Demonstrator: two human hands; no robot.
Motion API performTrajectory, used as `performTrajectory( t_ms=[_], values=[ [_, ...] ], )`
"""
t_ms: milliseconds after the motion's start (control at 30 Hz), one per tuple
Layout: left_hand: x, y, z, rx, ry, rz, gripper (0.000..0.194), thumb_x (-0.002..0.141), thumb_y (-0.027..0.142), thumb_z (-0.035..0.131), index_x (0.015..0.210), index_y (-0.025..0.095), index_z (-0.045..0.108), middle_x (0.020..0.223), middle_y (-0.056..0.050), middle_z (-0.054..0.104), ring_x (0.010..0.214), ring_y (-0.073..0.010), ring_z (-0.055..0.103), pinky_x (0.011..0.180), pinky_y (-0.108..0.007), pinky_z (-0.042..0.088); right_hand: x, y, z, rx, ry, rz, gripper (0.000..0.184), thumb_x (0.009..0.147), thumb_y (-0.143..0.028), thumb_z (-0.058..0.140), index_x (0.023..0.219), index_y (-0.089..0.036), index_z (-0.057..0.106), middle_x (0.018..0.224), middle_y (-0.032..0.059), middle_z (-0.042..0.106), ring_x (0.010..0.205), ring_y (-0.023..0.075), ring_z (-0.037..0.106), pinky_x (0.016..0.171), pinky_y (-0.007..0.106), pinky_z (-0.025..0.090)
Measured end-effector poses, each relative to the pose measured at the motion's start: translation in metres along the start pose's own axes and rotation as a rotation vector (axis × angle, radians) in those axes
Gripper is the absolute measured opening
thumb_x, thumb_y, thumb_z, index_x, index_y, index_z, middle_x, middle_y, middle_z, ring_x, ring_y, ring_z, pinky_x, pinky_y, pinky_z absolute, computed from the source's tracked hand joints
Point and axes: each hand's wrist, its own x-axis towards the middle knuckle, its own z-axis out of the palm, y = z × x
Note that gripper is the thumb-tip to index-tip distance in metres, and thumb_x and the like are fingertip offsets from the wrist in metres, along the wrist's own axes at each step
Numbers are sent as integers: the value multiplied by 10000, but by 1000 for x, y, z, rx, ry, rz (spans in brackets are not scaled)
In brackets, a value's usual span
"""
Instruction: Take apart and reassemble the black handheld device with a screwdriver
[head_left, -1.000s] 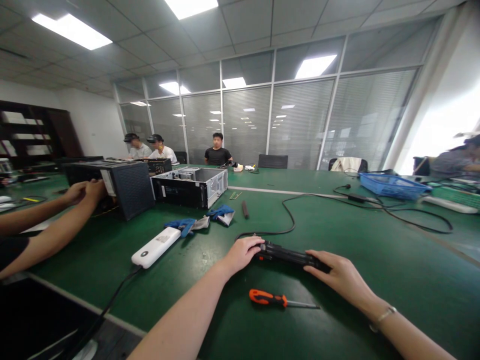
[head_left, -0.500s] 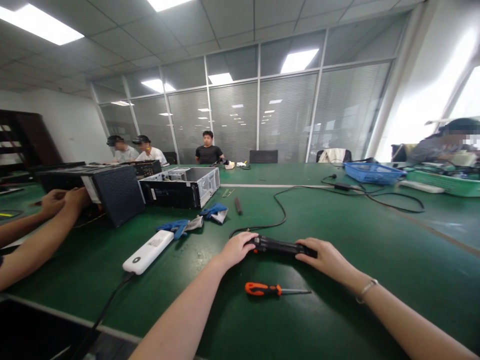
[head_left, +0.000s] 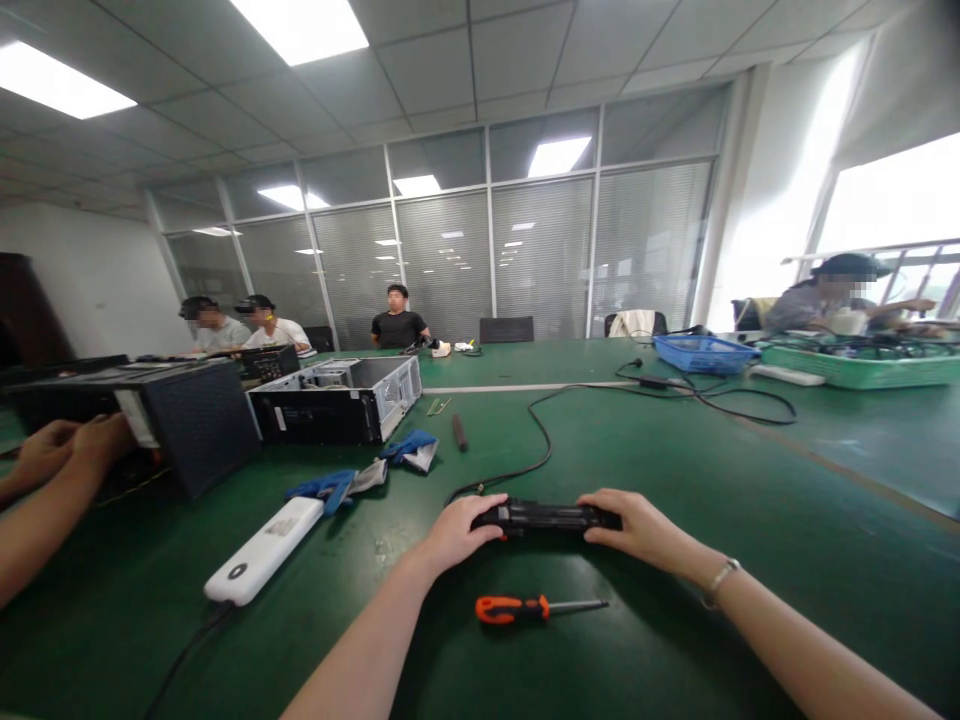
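My left hand [head_left: 465, 530] is closed around the left end of a long black bar-shaped device [head_left: 547, 516], which has a ribbed side and a small red part near that end. Around its right end my right hand [head_left: 626, 525] is closed too. A black cable [head_left: 541, 440] leads to the device's left end, where my left hand hides the join. The device's exact kind cannot be made out. Closer to me, an orange and black screwdriver [head_left: 514, 609] lies on the green table [head_left: 675, 640], its shaft pointing right, touched by neither hand.
Left of my hands lie a white power strip [head_left: 266, 550] and blue-grey gloves [head_left: 337, 490]. Beyond them stand an open computer case [head_left: 330, 410] and a dark case [head_left: 199, 425] with another person's hands [head_left: 75, 450] at it. A blue basket [head_left: 705, 355] and green basket [head_left: 862, 370] stand far right.
The view has turned slightly right and up, so most things sit further left and lower. The black device lies more level, with its ribbed side showing more. Both hands keep their hold.
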Motion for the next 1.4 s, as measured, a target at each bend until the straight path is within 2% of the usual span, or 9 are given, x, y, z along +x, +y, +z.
performTrajectory(
  t_ms=[200,300,400,567,700,867,1000,1167,1400],
  values=[
    [0,5,1,-39,-24,22,519,843,259,677,1335,330,527,1326,-12,599,1196,-243,561,1034,-386,403,-2,4,-3,-12,-1,21,372,804,-431,635,1126,-247,665,996,50,688,873,224,641,814,344,512],
    [1,6,0,-53,-23,17,512,839,245,682,1324,321,540,1310,-13,612,1172,-241,577,1022,-380,412,-3,-10,-5,-96,107,-12,410,768,-463,674,1112,-241,675,1121,85,651,1009,270,602,911,417,474],
    [1,6,1,-66,-14,13,516,820,215,697,1310,302,559,1295,-20,623,1162,-240,583,1025,-373,408,-8,-46,-3,-114,186,-61,444,782,-490,670,1146,-236,653,1159,104,620,1051,273,572,920,413,467],
    [2,1,5,-124,14,37,515,795,195,711,1287,278,586,1265,-25,645,1144,-236,594,1028,-353,411,-12,-121,31,-127,-115,-183,448,756,-450,719,1148,-252,632,1004,60,657,866,234,634,773,326,511],
    [3,-5,10,-152,18,79,493,794,193,703,1276,230,605,1222,-47,670,1105,-239,611,1012,-335,425,5,-149,35,-246,-126,-247,92,821,-198,617,900,-179,660,910,72,673,817,226,651,749,314,513],
    [2,-8,10,-98,10,71,473,820,230,687,1284,251,594,1228,-35,666,1107,-236,607,1014,-334,414,26,-149,-3,171,395,-94,357,890,-244,531,1239,-176,487,819,28,660,654,162,650,621,272,543],
    [1,-7,9,-110,4,71,522,825,237,691,1326,275,549,1293,-25,625,1153,-228,584,1041,-330,385,22,-131,15,400,706,-63,677,917,-329,537,1477,-212,174,908,29,665,598,131,654,573,258,569],
    [1,-4,7,-136,0,53,524,805,203,699,1308,271,569,1287,-22,630,1161,-241,580,1045,-334,382,17,-113,56,235,683,-239,607,941,-294,516,1472,-226,228,958,53,674,687,151,673,660,294,587],
    [-1,-3,8,-171,15,59,510,800,199,707,1293,251,585,1279,-33,635,1153,-241,587,1047,-338,388,22,-114,54,40,637,-321,503,975,-292,456,1443,-202,297,1010,93,666,776,179,684,709,311,591]
  ],
)
